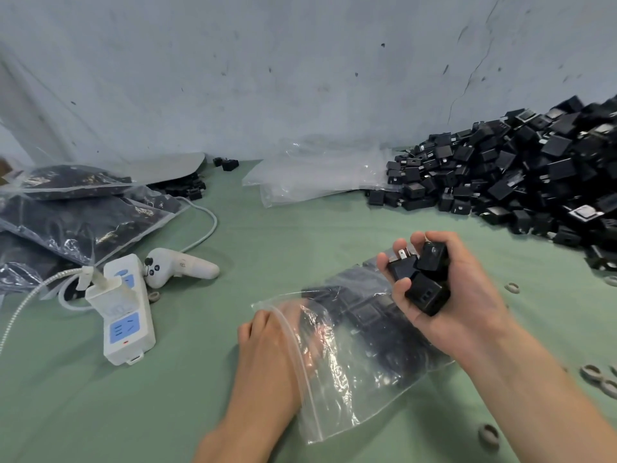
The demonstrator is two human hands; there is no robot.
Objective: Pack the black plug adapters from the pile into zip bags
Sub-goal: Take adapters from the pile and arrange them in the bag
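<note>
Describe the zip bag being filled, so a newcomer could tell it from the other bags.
On the green table, look nearest the camera, between the two hands. The zip bag lies there, its mouth held by the left hand, the right hand holding adapters over it. Unlike the full bags far left and empty bags at the back, it is part-filled.

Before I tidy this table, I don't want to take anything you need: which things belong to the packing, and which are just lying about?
Belong to the job: adapter pile; adapters in the right hand; zip bag held by the left hand; empty bags; filled bags.
Lying about: power strip; white controller; grey rings.
</note>
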